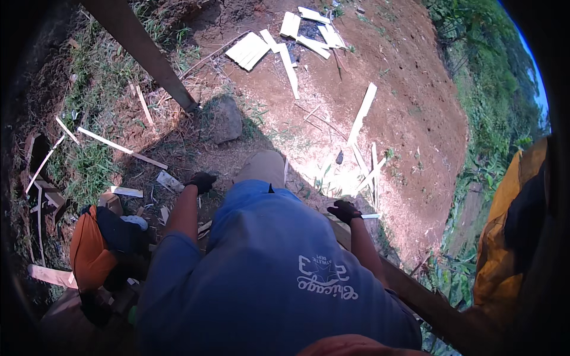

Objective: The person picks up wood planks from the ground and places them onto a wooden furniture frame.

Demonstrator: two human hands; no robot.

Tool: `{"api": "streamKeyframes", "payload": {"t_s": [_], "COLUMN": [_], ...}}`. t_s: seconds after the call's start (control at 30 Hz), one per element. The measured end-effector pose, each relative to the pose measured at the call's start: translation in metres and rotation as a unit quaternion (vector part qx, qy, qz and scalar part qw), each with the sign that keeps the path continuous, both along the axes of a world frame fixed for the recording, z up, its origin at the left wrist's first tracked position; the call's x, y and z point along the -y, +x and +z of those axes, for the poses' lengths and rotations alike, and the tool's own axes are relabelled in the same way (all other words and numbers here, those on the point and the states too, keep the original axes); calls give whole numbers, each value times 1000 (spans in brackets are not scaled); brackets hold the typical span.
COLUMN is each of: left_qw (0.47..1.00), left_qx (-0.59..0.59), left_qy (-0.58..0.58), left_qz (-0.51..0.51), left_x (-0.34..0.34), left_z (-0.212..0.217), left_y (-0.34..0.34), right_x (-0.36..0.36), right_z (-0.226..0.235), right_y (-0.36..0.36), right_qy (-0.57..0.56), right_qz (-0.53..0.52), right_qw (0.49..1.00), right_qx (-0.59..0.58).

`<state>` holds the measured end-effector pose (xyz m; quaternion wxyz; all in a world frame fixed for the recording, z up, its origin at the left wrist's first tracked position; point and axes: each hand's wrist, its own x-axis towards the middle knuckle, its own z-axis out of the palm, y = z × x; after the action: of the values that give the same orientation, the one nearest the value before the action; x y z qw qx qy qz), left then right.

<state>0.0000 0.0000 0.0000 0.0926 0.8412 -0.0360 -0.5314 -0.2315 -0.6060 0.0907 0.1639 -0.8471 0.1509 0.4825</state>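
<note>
My left hand (202, 182), in a dark glove, hangs beside my left thigh above the littered ground. Its fingers look loosely open, and I see nothing in them. On the other side, my right hand (344, 210) wears a dark glove too. Its fingers point inward, slightly apart, with nothing visible between them. A pale wood strip (371, 216) shows just beyond the right hand. Close to the left hand lies a short, light-coloured board scrap (170, 181). My blue shirt and light trousers fill the middle of the view.
A wooden post (148, 53) stands at the upper left by a rock (224, 120). Pale boards (249, 51) and long strips (361, 114) lie on sawdust-strewn soil. A dark beam (424, 296) runs behind my right arm. Orange-and-dark bundles (92, 246) sit left; yellow cloth (504, 231) hangs right.
</note>
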Motion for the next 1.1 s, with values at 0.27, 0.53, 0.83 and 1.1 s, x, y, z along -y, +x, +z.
{"api": "streamKeyframes", "payload": {"t_s": [0.27, 0.53, 0.83, 1.1], "left_qw": [989, 930, 989, 982], "left_qx": [-120, -169, -13, 90], "left_qy": [-90, -6, -66, -90], "left_qz": [4, 325, 133, 140], "left_x": [30, 123, 254, 365], "left_z": [-132, -172, -108, -86], "left_y": [49, 203, 473, 569], "right_x": [90, 195, 203, 273], "right_z": [7, -109, -170, -182], "right_y": [192, 208, 231, 319], "right_qy": [30, -50, 1, 32], "right_qz": [-172, -72, -353, -248], "right_qw": [974, 992, 935, 965], "right_qx": [144, -93, -25, -81]}}
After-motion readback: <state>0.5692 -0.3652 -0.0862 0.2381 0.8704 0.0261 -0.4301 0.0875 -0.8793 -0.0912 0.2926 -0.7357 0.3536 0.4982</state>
